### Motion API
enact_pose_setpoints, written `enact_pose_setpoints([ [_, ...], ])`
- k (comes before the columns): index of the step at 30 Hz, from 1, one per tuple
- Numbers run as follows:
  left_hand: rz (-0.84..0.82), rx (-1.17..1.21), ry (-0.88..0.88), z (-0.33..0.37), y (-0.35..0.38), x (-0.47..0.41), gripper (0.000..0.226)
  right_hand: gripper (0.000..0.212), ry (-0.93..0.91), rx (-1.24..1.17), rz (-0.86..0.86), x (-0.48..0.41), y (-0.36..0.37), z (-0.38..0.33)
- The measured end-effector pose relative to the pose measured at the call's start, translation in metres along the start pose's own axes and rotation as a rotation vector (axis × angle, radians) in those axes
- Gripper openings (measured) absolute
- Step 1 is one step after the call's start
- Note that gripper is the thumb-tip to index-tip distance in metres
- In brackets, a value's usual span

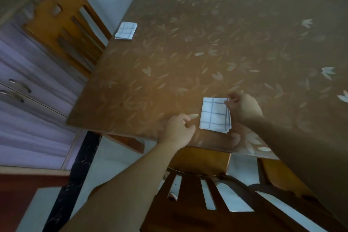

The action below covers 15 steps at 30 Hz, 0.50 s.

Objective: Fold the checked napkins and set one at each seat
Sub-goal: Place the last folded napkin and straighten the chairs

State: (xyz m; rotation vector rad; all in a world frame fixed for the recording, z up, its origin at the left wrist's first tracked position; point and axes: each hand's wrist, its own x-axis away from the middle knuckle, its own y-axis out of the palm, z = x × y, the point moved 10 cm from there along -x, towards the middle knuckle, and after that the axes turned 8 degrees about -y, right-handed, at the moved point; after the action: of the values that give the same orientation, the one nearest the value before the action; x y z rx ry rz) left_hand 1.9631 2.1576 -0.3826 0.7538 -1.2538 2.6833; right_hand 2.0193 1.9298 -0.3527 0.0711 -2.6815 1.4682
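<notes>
Leaf-print table [207, 43], near napkin [214, 114] square, white, blue-checked

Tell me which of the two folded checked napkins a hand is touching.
The near napkin: the right hand pinches its far right corner. The other napkin lies untouched at the left edge of the table.

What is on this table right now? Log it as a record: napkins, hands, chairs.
near napkin: folded square, flat on table by the front edge, before the near chair
far napkin: folded, at the left edge by the side chair
right hand: pinches near napkin's far right corner
left hand: loosely curled, beside near napkin, holding nothing
</notes>
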Motion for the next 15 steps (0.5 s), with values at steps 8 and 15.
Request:
enact_pose_setpoints([
  [8, -0.055, -0.025, 0.047, -0.001, 0.001, -0.013, 0.030, 0.024, -0.056, 0.136, -0.247, -0.031, 0.028, 0.001],
  [15, -0.085, 0.042, 0.047, 0.003, 0.007, -0.019, 0.033, 0.006, 0.079, 0.075, -0.217, -0.025, 0.025, 0.017],
])
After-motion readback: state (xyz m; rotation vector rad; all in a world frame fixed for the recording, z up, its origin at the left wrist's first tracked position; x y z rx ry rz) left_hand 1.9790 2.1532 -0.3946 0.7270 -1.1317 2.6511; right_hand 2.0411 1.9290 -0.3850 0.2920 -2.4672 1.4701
